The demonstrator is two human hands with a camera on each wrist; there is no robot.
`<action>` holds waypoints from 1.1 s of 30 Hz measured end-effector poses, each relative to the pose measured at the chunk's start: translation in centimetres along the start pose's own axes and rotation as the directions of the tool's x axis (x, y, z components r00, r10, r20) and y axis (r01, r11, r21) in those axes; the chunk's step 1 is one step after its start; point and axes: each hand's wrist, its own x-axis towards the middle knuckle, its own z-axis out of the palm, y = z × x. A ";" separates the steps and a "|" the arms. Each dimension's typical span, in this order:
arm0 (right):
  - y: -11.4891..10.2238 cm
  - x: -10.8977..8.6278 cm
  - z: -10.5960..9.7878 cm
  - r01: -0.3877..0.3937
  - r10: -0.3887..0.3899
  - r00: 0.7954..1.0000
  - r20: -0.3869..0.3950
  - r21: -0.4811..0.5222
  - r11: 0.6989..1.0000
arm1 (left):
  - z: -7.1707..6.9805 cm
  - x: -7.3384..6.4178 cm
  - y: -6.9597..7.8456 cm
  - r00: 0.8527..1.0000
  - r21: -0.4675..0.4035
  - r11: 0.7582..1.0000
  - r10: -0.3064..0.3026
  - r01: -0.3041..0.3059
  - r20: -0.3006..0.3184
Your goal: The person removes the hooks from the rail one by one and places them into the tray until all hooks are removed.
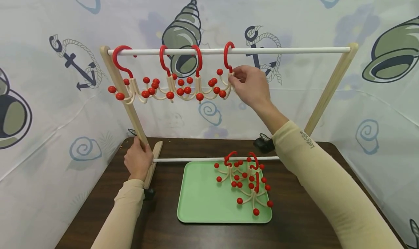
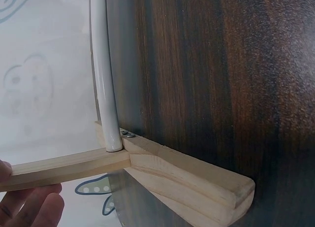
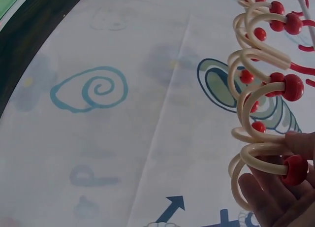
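Note:
My right hand [image 1: 253, 85] pinches the stem of a beige multi-arm hanger [image 1: 226, 56] whose red hook loops over the white upper rod [image 1: 288, 50]. Red balls tip its curved arms, and in the right wrist view the fingers lie behind one arm's ball [image 3: 296, 170]. To its left on the same rod hang three similar hangers, the leftmost hanger [image 1: 132, 85] twisted sideways. Low on the rack's left wooden post [image 1: 134, 118], my left hand [image 1: 138, 161] grips the wood; its fingers wrap the post in the left wrist view.
A green tray [image 1: 199, 198] on the dark wooden table [image 1: 157, 227] carries three more hangers [image 1: 253, 194] at its right side. Behind it runs the white lower rod [image 1: 176, 159]. The wooden foot [image 2: 192, 178] joins the left post. A right post [image 1: 330, 89] stands opposite.

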 end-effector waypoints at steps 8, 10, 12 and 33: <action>0.1 -1.1 -2.1 -0.026 0.028 0.991 -0.128 0.023 0.999 | 0.3 -0.1 0.2 1.000 0.000 1.000 0.005 -0.005 -0.001; 0.3 -1.7 -2.6 -0.030 0.035 0.986 -0.163 0.038 0.999 | 0.3 -0.1 0.2 1.000 -0.001 1.000 0.008 -0.008 -0.001; 0.7 -2.5 -3.2 -0.023 0.033 0.980 -0.197 0.054 0.998 | 0.3 -0.1 0.3 1.000 -0.002 1.000 0.012 -0.012 -0.004; 2.6 -21.0 -1.9 -0.126 0.122 0.992 0.032 0.185 0.975 | 0.2 0.1 0.0 1.000 0.001 1.000 -0.013 0.013 0.015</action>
